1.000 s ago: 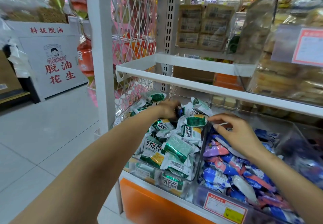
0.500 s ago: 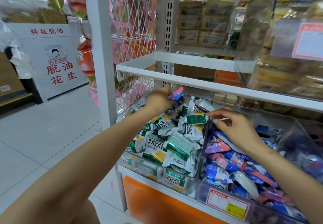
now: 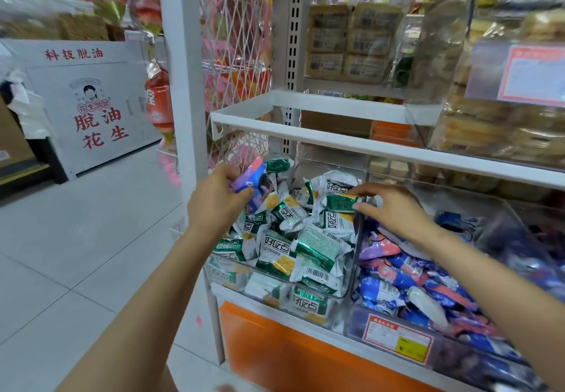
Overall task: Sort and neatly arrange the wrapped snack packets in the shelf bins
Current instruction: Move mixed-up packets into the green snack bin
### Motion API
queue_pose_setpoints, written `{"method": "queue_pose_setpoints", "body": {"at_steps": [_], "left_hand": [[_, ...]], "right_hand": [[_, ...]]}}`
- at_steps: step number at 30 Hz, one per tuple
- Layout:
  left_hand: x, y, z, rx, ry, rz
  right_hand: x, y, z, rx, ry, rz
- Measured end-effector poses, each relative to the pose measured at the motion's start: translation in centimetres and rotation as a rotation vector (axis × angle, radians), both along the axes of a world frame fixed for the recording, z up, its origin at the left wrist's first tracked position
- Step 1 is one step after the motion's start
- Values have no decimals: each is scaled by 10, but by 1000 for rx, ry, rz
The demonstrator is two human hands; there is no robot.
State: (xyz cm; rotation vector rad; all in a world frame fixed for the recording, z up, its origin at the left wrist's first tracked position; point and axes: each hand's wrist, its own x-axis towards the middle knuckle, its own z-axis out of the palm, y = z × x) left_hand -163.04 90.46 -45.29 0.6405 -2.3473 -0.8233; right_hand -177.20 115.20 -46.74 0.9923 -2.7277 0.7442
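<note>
A shop is shown: white retail shelving, clear bins heaped with wrapped snack packets, a price label stuck on a bin front, a promotional peanut display across the tiled aisle.

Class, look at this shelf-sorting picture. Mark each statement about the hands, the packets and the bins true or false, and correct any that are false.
1. The left hand holds a blue and purple packet. True.
2. That packet is over the bin of blue packets. False: it is over the bin of green packets.
3. The right hand touches a green packet at the clear divider. True.
4. The green bin stands to the right of the blue one. False: it stands to the left.
5. A price label is on the front of the blue bin. True.
</note>
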Motion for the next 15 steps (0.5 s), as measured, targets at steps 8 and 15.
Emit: {"method": "queue_pose_setpoints", "body": {"at_steps": [8, 15], "left_hand": [[12, -8, -6, -52, 64, 42], [13, -5, -5, -84, 123, 40]], "right_hand": [[20, -49, 21, -273, 70, 41], [17, -74, 12, -93, -54, 161]]}}
